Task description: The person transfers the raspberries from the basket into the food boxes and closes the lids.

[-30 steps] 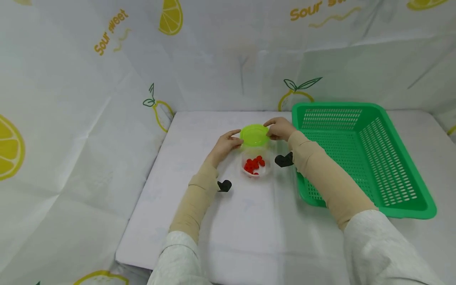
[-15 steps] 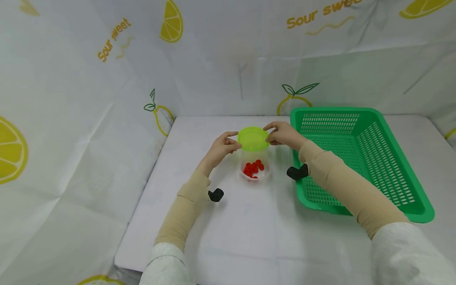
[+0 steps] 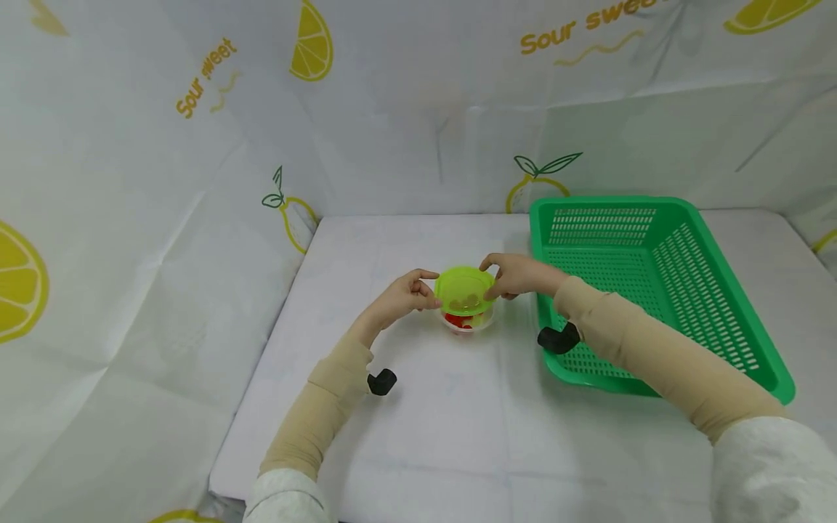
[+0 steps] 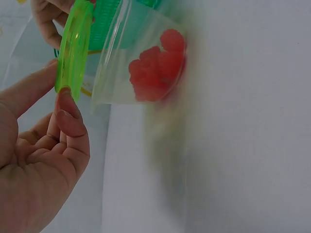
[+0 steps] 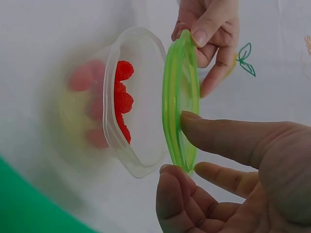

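A translucent yellow-green lid (image 3: 465, 290) is held level between both hands, over a clear plastic tub (image 5: 156, 160). Both wrist views show a gap between the lid and the tub's rim. Inside the tub lie several red raspberries (image 4: 153, 73), partly hidden by the lid in the head view. My left hand (image 3: 400, 298) pinches the lid's left edge with thumb and fingertip. At the opposite edge my right hand (image 3: 519, 276) grips the lid, thumb on its top and fingertips at the rim.
A green slotted plastic basket (image 3: 604, 269) stands to the right, partly behind the right forearm. The tub is on a white-covered table (image 3: 451, 421). Behind rises a white cloth (image 3: 405, 131) printed with lemons.
Both hands have brought the lid toward me and down over the tub, so it now covers most of the raspberries in the head view. The tub and basket stay in place.
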`<state>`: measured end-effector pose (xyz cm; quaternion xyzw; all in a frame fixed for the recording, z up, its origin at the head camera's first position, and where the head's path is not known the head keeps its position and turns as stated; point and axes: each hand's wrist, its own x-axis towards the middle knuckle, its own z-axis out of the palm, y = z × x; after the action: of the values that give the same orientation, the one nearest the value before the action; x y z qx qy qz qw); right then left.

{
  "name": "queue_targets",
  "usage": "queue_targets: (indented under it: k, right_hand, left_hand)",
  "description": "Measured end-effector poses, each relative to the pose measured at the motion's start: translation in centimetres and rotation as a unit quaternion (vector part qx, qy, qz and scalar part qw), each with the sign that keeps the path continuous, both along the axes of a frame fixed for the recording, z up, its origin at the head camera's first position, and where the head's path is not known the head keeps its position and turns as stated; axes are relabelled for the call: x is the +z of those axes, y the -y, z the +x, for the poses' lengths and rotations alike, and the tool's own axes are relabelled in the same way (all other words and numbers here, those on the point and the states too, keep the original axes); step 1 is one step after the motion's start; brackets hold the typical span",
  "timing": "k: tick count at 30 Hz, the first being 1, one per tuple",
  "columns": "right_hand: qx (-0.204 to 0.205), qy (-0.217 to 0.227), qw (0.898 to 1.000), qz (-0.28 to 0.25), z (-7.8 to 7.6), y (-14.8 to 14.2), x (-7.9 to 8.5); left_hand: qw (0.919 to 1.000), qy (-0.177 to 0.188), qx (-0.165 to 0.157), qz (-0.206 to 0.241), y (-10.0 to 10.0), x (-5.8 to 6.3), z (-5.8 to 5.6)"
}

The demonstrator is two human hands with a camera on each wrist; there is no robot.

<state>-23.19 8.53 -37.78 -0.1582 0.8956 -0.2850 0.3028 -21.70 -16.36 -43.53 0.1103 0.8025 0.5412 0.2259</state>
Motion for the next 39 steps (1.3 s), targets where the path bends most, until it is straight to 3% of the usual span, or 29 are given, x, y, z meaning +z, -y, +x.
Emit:
queue_targets:
  k: [5, 11, 19, 30, 39]
  right_hand:
    - [0.007, 0.016, 1.000, 0.000, 0.4, -0.2, -0.2]
    - [0.039, 0.033, 0.998, 0.035, 0.3, 0.0, -0.6]
    - [0.066, 0.029, 0.994, 0.080, 0.4, 0.6, -0.6]
    - [0.002, 0.130, 0.992, -0.002, 0.2, 0.3, -1.7]
    - [-0.018, 0.137, 0.990, -0.016, -0.1, 0.4, -1.8]
  left_hand:
    - [0.9997, -0.014, -0.017, -0.014, 0.0, -0.6, 0.5]
    - [0.9981, -0.026, -0.026, -0.050, 0.1, -1.0, 0.7]
    - [0.9986, -0.026, -0.012, -0.045, 0.1, -1.2, 1.0]
    - [0.9991, 0.018, -0.022, 0.031, -0.4, -2.4, 1.5]
    - [0.9989, 0.015, -0.009, 0.043, -0.4, -2.6, 1.5]
